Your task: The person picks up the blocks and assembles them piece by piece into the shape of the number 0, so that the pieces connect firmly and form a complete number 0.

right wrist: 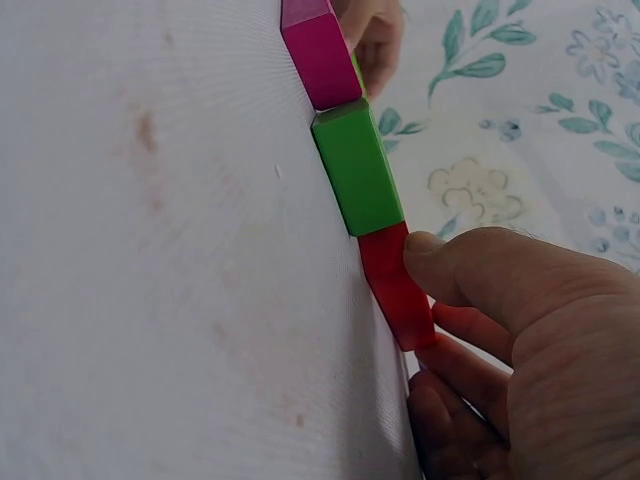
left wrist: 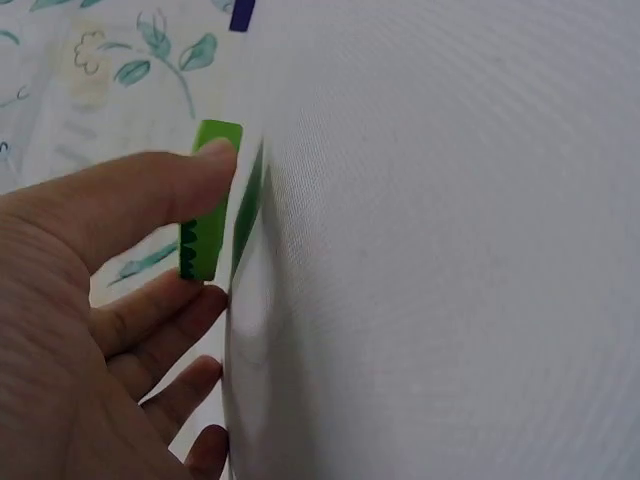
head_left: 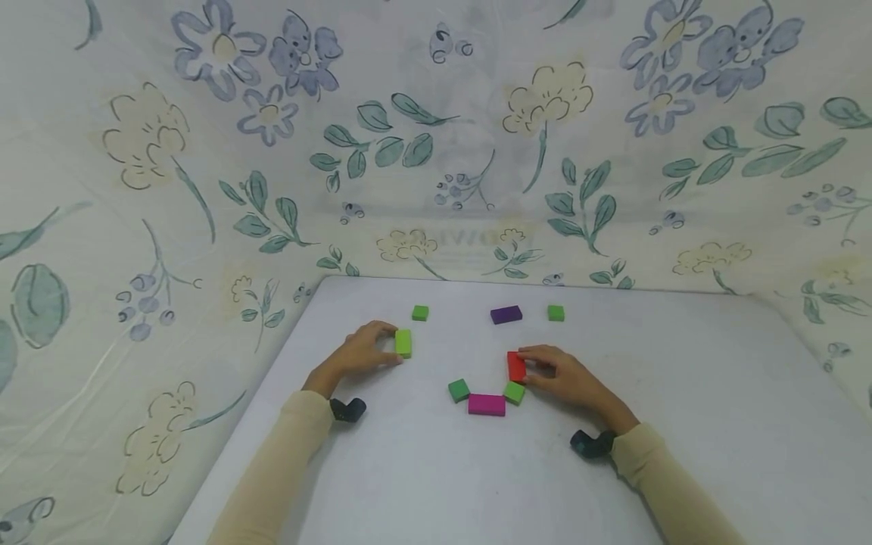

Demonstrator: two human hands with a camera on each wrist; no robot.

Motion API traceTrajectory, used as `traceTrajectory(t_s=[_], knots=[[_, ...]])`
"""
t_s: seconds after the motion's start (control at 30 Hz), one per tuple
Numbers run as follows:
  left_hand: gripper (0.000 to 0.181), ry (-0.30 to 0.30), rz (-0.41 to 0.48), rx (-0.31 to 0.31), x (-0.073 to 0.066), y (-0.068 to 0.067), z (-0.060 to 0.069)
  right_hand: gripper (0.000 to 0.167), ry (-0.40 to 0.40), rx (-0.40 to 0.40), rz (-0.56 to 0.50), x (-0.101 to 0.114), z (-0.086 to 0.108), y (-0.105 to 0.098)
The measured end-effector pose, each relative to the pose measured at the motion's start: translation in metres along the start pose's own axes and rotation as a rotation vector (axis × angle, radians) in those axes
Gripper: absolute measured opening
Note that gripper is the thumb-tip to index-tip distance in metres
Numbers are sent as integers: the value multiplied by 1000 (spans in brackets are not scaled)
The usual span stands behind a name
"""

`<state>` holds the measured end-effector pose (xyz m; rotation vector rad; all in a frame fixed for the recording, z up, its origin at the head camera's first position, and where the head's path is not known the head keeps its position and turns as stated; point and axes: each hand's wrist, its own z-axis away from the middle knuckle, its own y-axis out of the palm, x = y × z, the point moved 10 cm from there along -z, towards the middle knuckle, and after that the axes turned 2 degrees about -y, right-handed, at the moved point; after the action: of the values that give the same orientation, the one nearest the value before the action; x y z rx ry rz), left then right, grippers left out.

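Note:
In the head view my left hand [head_left: 361, 352] pinches a lime-green block [head_left: 403, 344] between thumb and fingers, at the left of the table. My right hand [head_left: 568, 378] holds a red block [head_left: 516, 366] by its two ends. The red block's near end meets a green block [head_left: 514, 393], which adjoins a magenta block [head_left: 487, 405]; a darker green block [head_left: 459, 390] lies at the magenta block's other end. In the left wrist view the thumb lies on the lime block [left wrist: 208, 240]. The right wrist view shows red [right wrist: 395, 285], green [right wrist: 358, 168] and magenta [right wrist: 322, 58] blocks in a row.
Farther back on the white table [head_left: 422, 484] lie a small green block [head_left: 420, 312], a purple block [head_left: 506, 314] and another small green block [head_left: 555, 312]. A flowered cloth [head_left: 477, 250] hangs behind the table and at its left side.

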<state>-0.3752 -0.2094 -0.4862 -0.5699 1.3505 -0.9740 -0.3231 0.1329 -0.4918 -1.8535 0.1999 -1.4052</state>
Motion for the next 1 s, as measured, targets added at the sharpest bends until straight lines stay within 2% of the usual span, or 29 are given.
traceTrajectory(t_s=[0.2,0.43,0.57,0.73,0.87,1.0], knots=[[72,15,126,2,-4,3,3,52,-6,-5,-4,1,-1,-2],[72,88,204,8,-24,16,3,52,-19,-5,6,0,-1,-2],[68,137,198,27,-41,25,2,52,-25,-7,8,-1,0,-2],[65,159,170,59,-58,38,1,52,-32,-7,-4,-2,-1,-2],[64,179,143,70,-66,48,0,52,-26,-3,-5,-3,0,-1],[65,190,119,54,-70,51,-1,52,-31,0,6,-1,0,0]])
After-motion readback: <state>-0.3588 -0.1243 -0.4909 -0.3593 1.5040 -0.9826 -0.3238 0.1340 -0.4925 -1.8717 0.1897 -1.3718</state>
